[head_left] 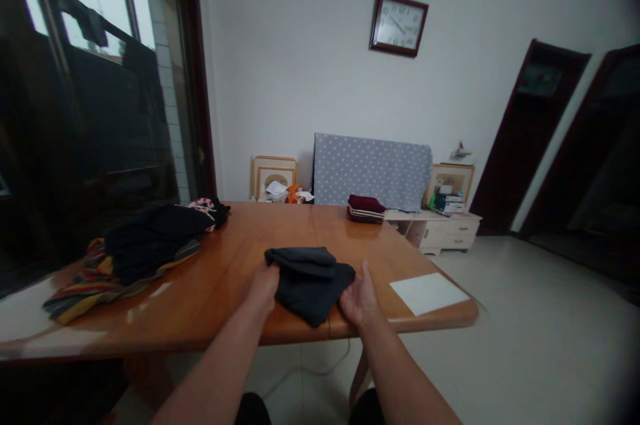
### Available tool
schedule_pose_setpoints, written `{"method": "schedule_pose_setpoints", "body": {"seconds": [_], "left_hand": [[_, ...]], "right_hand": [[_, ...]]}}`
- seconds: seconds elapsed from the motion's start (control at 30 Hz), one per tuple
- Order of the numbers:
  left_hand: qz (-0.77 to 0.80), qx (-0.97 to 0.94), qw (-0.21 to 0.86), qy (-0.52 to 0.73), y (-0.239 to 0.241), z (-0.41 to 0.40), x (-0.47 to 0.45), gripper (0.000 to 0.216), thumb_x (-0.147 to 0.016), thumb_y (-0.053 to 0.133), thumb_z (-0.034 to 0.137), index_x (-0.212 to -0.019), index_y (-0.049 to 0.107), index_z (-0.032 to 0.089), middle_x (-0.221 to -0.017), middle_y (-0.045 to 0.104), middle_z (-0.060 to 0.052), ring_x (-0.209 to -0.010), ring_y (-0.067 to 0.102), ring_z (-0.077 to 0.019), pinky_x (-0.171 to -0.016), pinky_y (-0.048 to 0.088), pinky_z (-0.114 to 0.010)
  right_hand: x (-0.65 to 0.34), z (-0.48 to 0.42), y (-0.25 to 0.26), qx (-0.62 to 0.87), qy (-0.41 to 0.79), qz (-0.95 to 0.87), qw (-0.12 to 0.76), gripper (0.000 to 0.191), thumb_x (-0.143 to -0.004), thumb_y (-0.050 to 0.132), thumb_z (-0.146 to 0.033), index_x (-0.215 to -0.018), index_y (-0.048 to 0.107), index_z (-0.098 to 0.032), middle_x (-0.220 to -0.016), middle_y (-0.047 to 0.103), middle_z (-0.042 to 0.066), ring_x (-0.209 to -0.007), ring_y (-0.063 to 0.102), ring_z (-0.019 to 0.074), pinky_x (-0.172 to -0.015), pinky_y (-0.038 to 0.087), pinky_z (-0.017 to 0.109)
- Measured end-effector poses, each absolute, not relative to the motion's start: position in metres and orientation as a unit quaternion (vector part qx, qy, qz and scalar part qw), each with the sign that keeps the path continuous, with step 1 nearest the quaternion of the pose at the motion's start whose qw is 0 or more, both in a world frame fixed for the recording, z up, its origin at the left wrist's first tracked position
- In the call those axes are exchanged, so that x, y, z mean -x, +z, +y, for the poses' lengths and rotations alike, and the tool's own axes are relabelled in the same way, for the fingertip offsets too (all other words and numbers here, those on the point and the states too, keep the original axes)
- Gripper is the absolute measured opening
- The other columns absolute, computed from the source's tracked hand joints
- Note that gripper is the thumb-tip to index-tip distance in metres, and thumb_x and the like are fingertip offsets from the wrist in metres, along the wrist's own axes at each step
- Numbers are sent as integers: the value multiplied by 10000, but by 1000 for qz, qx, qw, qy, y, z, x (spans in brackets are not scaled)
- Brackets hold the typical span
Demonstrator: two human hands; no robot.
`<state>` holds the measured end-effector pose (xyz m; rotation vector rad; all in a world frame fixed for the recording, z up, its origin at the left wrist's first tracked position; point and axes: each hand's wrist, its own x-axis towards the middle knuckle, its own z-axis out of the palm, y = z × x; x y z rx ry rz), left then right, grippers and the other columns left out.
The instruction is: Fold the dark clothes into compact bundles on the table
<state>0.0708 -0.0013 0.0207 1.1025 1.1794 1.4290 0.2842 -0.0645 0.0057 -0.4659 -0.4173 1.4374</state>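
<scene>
Between my hands, near the front edge of the wooden table (250,232), is a dark grey folded garment (309,285); its exact kind does not show. My left hand (267,285) is closed on its left side, with the fingertips partly hidden by the cloth. At the lower right edge of the cloth, my right hand (359,297) has its palm turned up and its thumb raised. The fingers of that hand curl under the edge and are partly hidden. One corner of the fabric points down toward me.
A heap of loose clothes (145,245) lies on the table's left side. At the far edge sits a stack of folded clothes (366,208), dark red on top. A white sheet (429,293) lies at the right front. Behind stands a low white cabinet (450,232).
</scene>
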Motion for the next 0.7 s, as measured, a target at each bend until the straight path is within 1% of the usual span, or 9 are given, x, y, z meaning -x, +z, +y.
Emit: {"method": "schedule_pose_setpoints", "body": {"seconds": [0.07, 0.13, 0.2, 0.27, 0.37, 0.43, 0.5, 0.6, 0.7], "left_hand": [[509, -362, 499, 601, 20, 11, -61, 199, -846, 580, 236, -1004, 669, 156, -942, 748, -123, -871, 723, -247, -736, 589, -353], [524, -347, 495, 600, 19, 17, -50, 192, -828, 569, 172, -1004, 644, 161, -934, 743, -118, -837, 727, -230, -720, 591, -342], [532, -357, 480, 599, 19, 18, -40, 251, -806, 578, 137, -1051, 623, 170, -970, 736, -113, -867, 724, -231, -752, 589, -357], [542, -369, 451, 606, 20, 18, -30, 359, -765, 616, 114, -1117, 607, 187, -1071, 715, -110, -990, 698, -246, -859, 563, -385], [590, -476, 292, 583, 22, 17, -15, 570, -693, 702, 130, -1243, 579, 217, -1308, 607, -118, -1257, 545, -302, -1065, 421, -442], [612, -574, 167, 518, 25, 18, -6, 613, -684, 723, 167, -1275, 573, 227, -1372, 557, -118, -1317, 475, -330, -1108, 355, -457], [620, -615, 139, 467, 28, 19, 1, 494, -722, 704, 218, -1206, 607, 217, -1278, 615, -113, -1236, 540, -319, -1050, 404, -431], [647, -564, 200, 472, 30, 19, 8, 295, -790, 655, 308, -1055, 623, 185, -985, 695, -86, -964, 656, -260, -838, 500, -350], [660, -527, 232, 482, 29, 11, 14, 232, -811, 623, 348, -969, 609, 179, -800, 676, -45, -790, 655, -223, -698, 480, -299]], "right_hand": [[-285, -61, 2, 232, 640, -197, 706, 413, -927, 511, -565, -979, 684, -193, -954, 749, 85, -928, 707, 232, -866, 571, 397], [-286, -57, -3, 262, 631, -203, 701, 313, -920, 560, -493, -931, 678, -203, -892, 745, 58, -850, 710, 209, -831, 576, 360], [-285, -54, -8, 289, 628, -211, 691, 228, -896, 606, -415, -928, 676, -201, -910, 746, 57, -856, 707, 203, -823, 571, 336], [-282, -51, -10, 309, 619, -224, 686, 178, -849, 655, -342, -954, 669, -199, -967, 748, 61, -897, 701, 205, -834, 562, 325], [-272, -50, -12, 328, 578, -253, 702, 273, -739, 724, -226, -1000, 644, -218, -995, 748, 37, -926, 693, 202, -867, 543, 322], [-266, -50, -13, 348, 541, -281, 712, 389, -666, 730, -154, -1032, 623, -232, -982, 748, 15, -920, 690, 197, -875, 532, 321], [-263, -48, -13, 378, 509, -300, 713, 449, -616, 698, -107, -1038, 612, -233, -947, 746, 0, -884, 686, 190, -852, 528, 309], [-270, -44, -7, 437, 478, -311, 696, 395, -592, 637, -114, -973, 612, -217, -857, 734, -6, -783, 669, 186, -742, 527, 283], [-290, -38, 6, 494, 439, -322, 678, 299, -595, 599, -162, -890, 607, -207, -746, 701, -12, -652, 625, 177, -604, 490, 263]]}}
